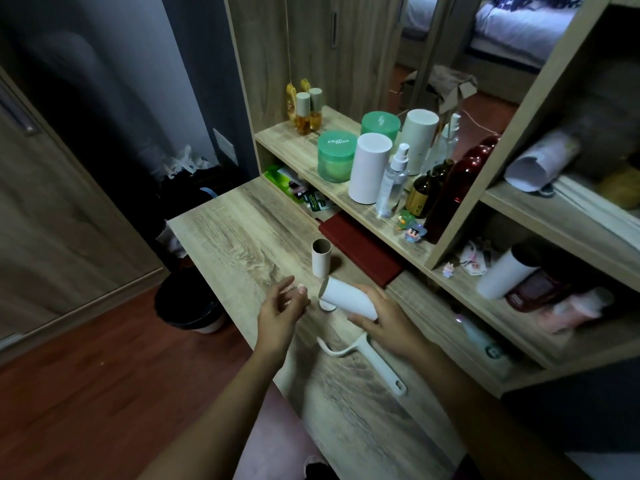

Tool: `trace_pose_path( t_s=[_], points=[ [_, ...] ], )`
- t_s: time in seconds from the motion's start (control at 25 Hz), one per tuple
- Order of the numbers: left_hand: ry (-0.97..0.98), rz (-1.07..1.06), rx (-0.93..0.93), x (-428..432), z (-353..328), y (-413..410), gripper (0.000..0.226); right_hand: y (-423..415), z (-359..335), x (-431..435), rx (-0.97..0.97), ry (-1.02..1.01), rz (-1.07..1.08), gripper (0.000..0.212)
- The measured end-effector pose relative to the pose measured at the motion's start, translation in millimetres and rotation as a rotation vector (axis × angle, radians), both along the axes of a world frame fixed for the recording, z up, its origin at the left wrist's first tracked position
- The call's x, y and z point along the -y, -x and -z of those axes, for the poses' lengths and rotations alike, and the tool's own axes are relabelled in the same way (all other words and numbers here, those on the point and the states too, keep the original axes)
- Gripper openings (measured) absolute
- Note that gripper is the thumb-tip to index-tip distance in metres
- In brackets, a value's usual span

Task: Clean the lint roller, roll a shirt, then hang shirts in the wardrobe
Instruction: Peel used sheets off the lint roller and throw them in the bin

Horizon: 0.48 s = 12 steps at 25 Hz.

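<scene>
My right hand [384, 318] grips a white lint roll [348, 296], tilted, its open end pointing left just above the wooden desk [242, 233]. My left hand [282, 306] hovers a little to the left of that end, fingers apart and holding nothing. The white lint roller handle [370, 358] lies on the desk below my right hand with no roll on it. An empty brown cardboard core [321, 257] stands upright behind my hands. A small white piece [327, 306] lies under the roll's end. No shirt is in view.
A dark red notebook [360, 252] lies by the shelf. The shelf [301, 150] carries green jars, white cylinders, spray bottles and dark bottles. A black waste bin [188, 308] stands on the floor left of the desk. Another white roll [505, 273] lies in the lower shelf.
</scene>
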<state>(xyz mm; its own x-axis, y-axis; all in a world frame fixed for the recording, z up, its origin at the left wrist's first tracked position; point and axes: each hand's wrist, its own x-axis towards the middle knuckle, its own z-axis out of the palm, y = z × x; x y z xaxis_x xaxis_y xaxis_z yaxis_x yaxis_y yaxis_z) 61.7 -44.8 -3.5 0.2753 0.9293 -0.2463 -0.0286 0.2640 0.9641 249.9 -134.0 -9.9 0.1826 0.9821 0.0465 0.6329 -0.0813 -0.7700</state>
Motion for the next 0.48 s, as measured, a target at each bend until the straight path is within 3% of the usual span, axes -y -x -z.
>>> trace_pose_path(
  t_s=[0.24,0.32,0.48],
  points=[
    [-0.352,0.306,-0.791,-23.2,41.9,0.6,0.037,-7.2,-1.3,-5.9,-0.019,-0.048,0.077,0.052],
    [-0.373,0.405,-0.895,-25.5,51.7,0.6,0.041,-8.2,0.6,-8.9,-0.011,-0.046,0.095,0.052],
    [-0.408,0.421,-0.902,-25.6,65.8,-2.0,0.044,-11.2,2.3,-12.9,0.007,-0.064,0.108,0.051]
  ],
)
